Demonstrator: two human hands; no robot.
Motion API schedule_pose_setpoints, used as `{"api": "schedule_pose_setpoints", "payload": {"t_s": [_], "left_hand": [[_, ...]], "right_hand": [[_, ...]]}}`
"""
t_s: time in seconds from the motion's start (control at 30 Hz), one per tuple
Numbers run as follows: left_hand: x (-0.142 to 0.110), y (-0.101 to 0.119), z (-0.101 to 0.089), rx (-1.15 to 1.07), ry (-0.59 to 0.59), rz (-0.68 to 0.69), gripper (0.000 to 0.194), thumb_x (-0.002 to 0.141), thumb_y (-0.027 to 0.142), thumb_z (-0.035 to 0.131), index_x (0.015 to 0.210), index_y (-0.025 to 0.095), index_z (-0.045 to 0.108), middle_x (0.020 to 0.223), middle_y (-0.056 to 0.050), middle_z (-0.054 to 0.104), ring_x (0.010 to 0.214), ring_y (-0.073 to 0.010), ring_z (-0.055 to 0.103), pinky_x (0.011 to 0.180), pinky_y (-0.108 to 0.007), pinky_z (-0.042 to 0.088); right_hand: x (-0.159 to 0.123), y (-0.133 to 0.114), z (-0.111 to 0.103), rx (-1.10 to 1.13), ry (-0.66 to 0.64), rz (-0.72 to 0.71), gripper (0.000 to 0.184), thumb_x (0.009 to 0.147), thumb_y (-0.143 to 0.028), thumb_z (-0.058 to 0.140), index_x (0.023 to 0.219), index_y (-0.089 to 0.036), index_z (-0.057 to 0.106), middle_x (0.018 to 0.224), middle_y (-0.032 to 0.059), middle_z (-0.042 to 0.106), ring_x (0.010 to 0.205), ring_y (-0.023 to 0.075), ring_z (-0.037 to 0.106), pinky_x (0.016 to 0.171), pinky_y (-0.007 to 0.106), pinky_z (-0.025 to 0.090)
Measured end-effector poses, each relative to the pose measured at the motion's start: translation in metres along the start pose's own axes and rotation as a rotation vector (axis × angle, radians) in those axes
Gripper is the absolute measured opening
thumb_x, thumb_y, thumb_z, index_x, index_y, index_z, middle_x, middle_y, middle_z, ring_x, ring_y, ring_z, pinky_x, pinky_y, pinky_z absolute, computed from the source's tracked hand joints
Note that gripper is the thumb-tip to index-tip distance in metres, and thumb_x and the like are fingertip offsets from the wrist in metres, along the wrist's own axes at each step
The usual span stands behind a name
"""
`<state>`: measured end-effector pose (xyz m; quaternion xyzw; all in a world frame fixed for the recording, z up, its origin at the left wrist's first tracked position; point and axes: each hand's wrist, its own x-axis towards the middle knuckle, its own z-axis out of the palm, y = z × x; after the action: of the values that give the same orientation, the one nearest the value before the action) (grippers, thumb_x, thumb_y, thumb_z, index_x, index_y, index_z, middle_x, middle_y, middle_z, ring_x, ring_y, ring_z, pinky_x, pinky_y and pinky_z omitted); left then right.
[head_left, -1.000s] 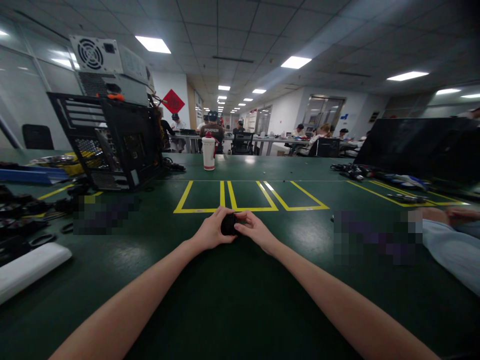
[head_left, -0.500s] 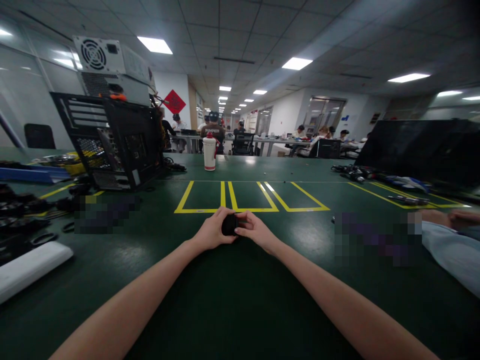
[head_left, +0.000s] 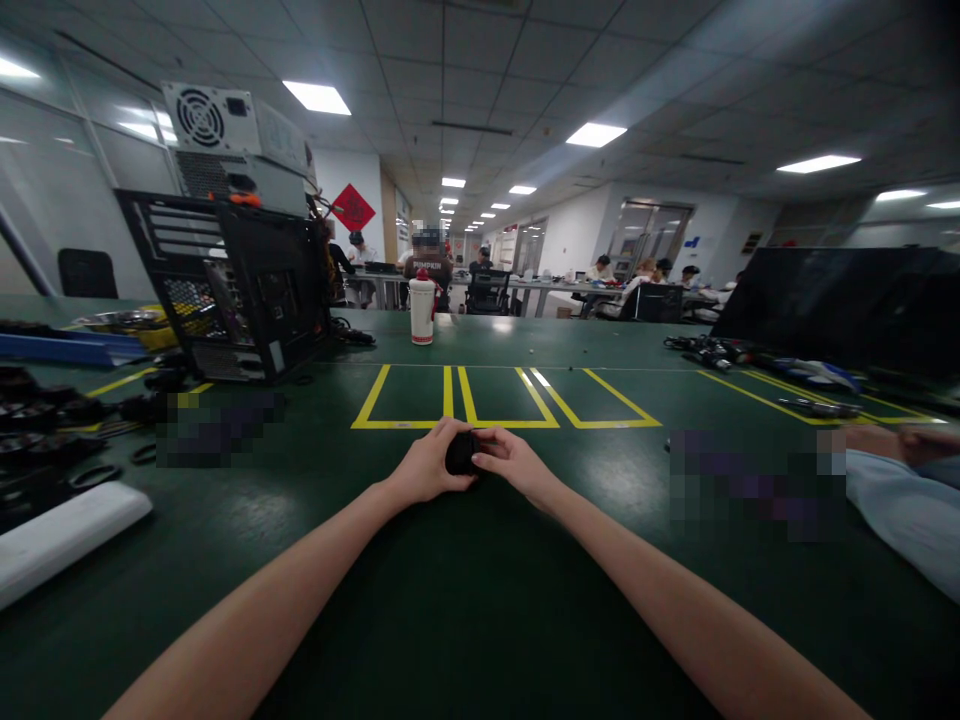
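Both my arms reach forward over a dark green table. My left hand and my right hand meet in the middle and are closed together round a small black object. Its shape is mostly hidden by my fingers. The hands rest just in front of yellow taped rectangles on the tabletop.
A black open computer case with a grey power supply on top stands at the left. A white bottle stands behind the tape. Black parts and a white slab lie far left. Another person's sleeve rests at the right.
My hands stay closed on the black object in the same place. The view has shifted slightly, and the fingers have turned a little round the object.
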<state>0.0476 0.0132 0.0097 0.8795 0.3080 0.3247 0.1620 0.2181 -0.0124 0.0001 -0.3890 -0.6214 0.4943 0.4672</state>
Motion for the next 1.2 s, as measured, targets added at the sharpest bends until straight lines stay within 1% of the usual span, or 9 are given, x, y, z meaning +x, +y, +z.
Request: {"api": "schedule_pose_setpoints", "payload": {"t_s": [0.1,0.23,0.33,0.4,0.53,0.67,0.93,1.1,1.2], "left_hand": [[-0.0001,0.0004,-0.0006,-0.001,0.002,0.005,0.055,0.06,0.027,0.064,0.108,0.025,0.038,0.1,-0.001,0.045,0.086,-0.0189,0.051,0.071,-0.032,0.044],[0.0003,0.0016,-0.0011,0.01,0.005,0.003,0.055,0.059,0.027,0.065,0.107,0.024,0.039,0.099,-0.002,0.046,0.088,-0.0201,0.051,0.074,-0.033,0.043],[0.0004,0.004,-0.0024,0.01,0.009,0.001,0.054,0.059,0.027,0.065,0.107,0.024,0.039,0.099,-0.002,0.045,0.088,-0.0199,0.051,0.074,-0.034,0.043],[0.0001,0.0055,-0.0035,0.003,0.004,0.004,0.053,0.059,0.028,0.065,0.106,0.024,0.039,0.099,-0.002,0.045,0.087,-0.0195,0.051,0.074,-0.033,0.043],[-0.0003,0.0056,-0.004,0.003,0.008,0.01,0.053,0.059,0.028,0.064,0.106,0.024,0.039,0.098,-0.001,0.045,0.086,-0.0191,0.051,0.073,-0.032,0.043],[-0.0005,0.0045,-0.0035,0.006,0.011,0.013,0.053,0.059,0.028,0.064,0.106,0.024,0.039,0.098,-0.001,0.045,0.086,-0.019,0.051,0.072,-0.032,0.043],[-0.0013,0.0073,-0.006,-0.021,-0.007,-0.003,0.053,0.06,0.028,0.065,0.106,0.025,0.039,0.1,-0.002,0.045,0.087,-0.0195,0.051,0.073,-0.033,0.044],[-0.0013,0.0049,-0.004,-0.021,-0.001,-0.009,0.053,0.059,0.027,0.065,0.105,0.025,0.04,0.099,-0.001,0.045,0.087,-0.0193,0.051,0.073,-0.033,0.044],[-0.0013,0.0034,-0.003,-0.009,-0.002,-0.008,0.053,0.059,0.027,0.065,0.105,0.024,0.04,0.099,-0.001,0.045,0.086,-0.0192,0.051,0.072,-0.033,0.044]], "right_hand": [[-0.0013,0.0034,-0.0005,0.037,-0.017,-0.035,0.036,0.061,-0.019,0.064,0.093,-0.02,0.048,0.102,0.0018,0.053,0.097,0.0173,0.052,0.086,0.035,0.041],[-0.0019,0.0032,0.0012,0.006,0.028,-0.019,0.028,0.065,-0.028,0.061,0.09,-0.02,0.049,0.098,0.0019,0.054,0.089,0.016,0.055,0.083,0.035,0.042],[-0.0007,0.0026,0.0022,-0.028,0.061,-0.015,0.028,0.066,-0.031,0.06,0.089,-0.02,0.05,0.095,0.0021,0.054,0.085,0.0155,0.055,0.081,0.035,0.043],[0.0003,0.0025,0.0021,-0.033,0.067,-0.01,0.03,0.067,-0.032,0.059,0.092,-0.02,0.05,0.098,0.0031,0.053,0.087,0.0159,0.055,0.081,0.036,0.043],[0.0009,0.0013,0.0007,-0.029,0.023,0.019,0.032,0.069,-0.029,0.057,0.098,-0.019,0.049,0.102,0.0048,0.052,0.09,0.0171,0.054,0.082,0.037,0.042],[-0.0015,-0.0002,0.0009,0.009,-0.008,-0.017,0.036,0.061,-0.021,0.065,0.093,-0.02,0.048,0.102,0.0031,0.052,0.097,0.018,0.052,0.086,0.036,0.04],[-0.0004,0.003,0.0025,-0.019,0.059,0.007,0.029,0.066,-0.032,0.059,0.09,-0.019,0.049,0.098,0.0029,0.055,0.088,0.0171,0.055,0.08,0.037,0.044],[0.0017,0.0035,0.0,-0.026,0.03,0.035,0.034,0.067,-0.03,0.058,0.099,-0.019,0.049,0.102,0.0049,0.054,0.093,0.0182,0.053,0.084,0.039,0.041],[0.0007,0.004,-0.0007,-0.018,0.008,-0.003,0.037,0.062,-0.024,0.064,0.095,-0.019,0.049,0.101,0.0039,0.054,0.096,0.0187,0.052,0.086,0.038,0.04]]}}
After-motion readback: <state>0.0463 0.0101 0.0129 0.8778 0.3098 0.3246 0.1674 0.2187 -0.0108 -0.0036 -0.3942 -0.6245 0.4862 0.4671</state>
